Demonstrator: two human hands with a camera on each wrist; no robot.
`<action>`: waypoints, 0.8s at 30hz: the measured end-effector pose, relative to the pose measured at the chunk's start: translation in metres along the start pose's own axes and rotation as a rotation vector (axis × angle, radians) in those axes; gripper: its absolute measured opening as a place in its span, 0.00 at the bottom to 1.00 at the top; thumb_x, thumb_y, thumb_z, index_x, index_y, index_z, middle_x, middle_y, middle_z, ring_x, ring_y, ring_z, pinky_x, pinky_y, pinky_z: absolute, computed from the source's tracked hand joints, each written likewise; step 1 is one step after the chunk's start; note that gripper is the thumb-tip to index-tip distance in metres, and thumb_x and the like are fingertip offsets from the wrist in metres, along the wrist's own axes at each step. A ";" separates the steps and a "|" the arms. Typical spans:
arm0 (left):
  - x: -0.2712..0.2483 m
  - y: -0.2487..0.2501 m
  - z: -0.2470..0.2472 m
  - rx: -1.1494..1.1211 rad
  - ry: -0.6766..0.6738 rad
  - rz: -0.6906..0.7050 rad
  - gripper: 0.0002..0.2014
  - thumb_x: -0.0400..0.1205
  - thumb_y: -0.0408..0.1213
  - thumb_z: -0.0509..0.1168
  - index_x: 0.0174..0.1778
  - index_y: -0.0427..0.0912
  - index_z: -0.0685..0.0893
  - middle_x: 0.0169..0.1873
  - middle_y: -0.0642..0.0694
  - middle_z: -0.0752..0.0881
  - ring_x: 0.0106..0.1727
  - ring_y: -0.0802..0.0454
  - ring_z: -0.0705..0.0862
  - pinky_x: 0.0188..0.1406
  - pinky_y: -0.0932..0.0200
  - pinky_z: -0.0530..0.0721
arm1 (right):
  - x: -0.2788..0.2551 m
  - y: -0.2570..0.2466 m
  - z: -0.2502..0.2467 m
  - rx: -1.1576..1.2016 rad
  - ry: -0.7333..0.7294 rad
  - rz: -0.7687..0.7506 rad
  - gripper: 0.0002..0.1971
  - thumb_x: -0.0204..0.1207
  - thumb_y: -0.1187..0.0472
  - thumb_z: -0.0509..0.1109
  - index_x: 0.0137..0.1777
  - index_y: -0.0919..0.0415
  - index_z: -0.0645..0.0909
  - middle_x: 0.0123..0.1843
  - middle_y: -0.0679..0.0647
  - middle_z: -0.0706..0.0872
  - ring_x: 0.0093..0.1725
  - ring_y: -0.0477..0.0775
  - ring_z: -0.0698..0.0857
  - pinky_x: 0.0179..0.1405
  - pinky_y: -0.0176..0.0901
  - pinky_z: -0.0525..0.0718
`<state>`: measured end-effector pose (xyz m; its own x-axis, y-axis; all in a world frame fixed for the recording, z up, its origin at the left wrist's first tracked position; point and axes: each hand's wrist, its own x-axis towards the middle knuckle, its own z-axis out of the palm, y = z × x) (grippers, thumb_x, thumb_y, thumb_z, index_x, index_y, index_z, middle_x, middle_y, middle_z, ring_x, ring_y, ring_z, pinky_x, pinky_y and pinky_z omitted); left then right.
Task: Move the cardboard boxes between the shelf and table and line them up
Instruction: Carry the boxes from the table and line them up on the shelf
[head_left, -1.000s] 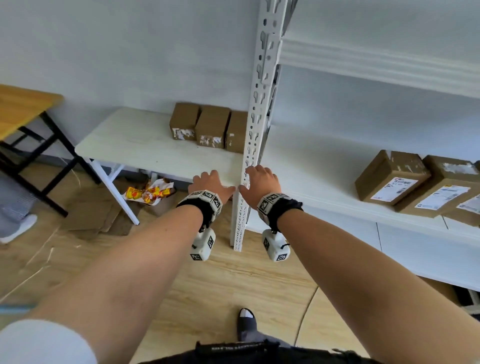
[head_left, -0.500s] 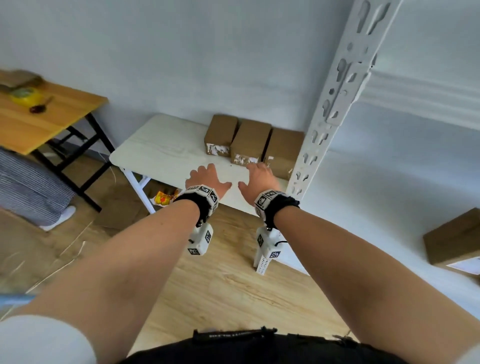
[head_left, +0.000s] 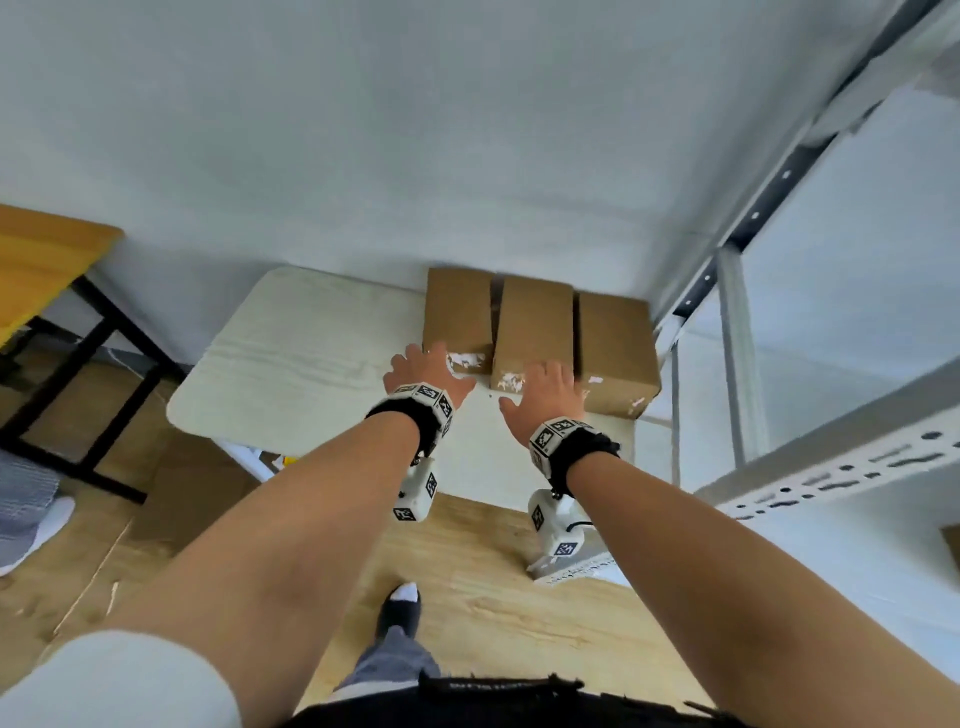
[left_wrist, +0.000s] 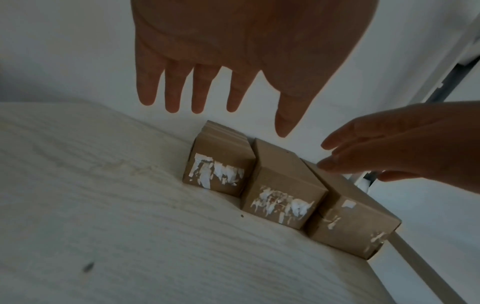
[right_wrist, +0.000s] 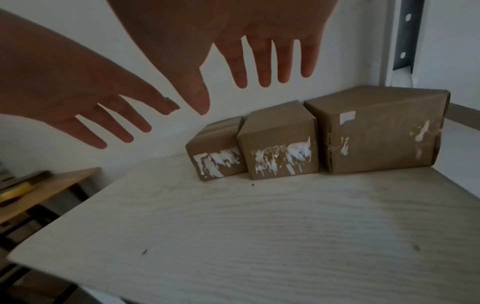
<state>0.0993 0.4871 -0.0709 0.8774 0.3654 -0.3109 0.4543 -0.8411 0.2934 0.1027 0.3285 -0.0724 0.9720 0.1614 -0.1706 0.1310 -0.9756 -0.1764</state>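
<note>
— Both hands have moved forward over the tabletop (head_left: 291, 364), off the shelf post. Grips?

— I see my left hand (head_left: 423, 370) and right hand (head_left: 545, 395) spread, holding nothing; three cardboard boxes (head_left: 532, 327) sit far right, against the wall.

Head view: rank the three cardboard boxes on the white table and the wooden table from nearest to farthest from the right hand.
From the right hand:
1. Middle box, just ahead of the fingers.
2. Right box, beside the shelf post; nearly as close, hard to separate from the first.
3. Left box, beyond the middle one.
4. Wooden table, far left.
</note>
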 end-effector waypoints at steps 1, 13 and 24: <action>0.014 -0.002 -0.003 0.006 -0.015 0.015 0.33 0.79 0.62 0.65 0.77 0.52 0.67 0.69 0.41 0.71 0.70 0.39 0.70 0.66 0.45 0.71 | 0.007 -0.005 0.002 -0.013 -0.005 0.036 0.30 0.81 0.42 0.64 0.77 0.59 0.69 0.75 0.59 0.71 0.76 0.62 0.68 0.76 0.56 0.68; 0.118 0.017 0.004 0.043 -0.089 0.055 0.43 0.76 0.66 0.64 0.84 0.54 0.56 0.82 0.37 0.58 0.77 0.33 0.63 0.72 0.37 0.69 | 0.075 -0.029 0.027 -0.041 0.003 0.308 0.37 0.75 0.37 0.67 0.77 0.58 0.66 0.81 0.62 0.62 0.79 0.66 0.63 0.77 0.60 0.65; 0.170 0.043 0.031 0.125 -0.135 -0.049 0.53 0.72 0.72 0.64 0.87 0.55 0.45 0.84 0.35 0.41 0.77 0.28 0.62 0.70 0.31 0.71 | 0.133 -0.013 0.050 -0.046 -0.101 0.327 0.51 0.71 0.27 0.65 0.86 0.54 0.52 0.87 0.63 0.50 0.83 0.76 0.52 0.81 0.70 0.56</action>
<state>0.2635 0.5006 -0.1388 0.8221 0.3579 -0.4429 0.4664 -0.8694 0.1632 0.2203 0.3702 -0.1412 0.9402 -0.1497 -0.3061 -0.1738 -0.9833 -0.0531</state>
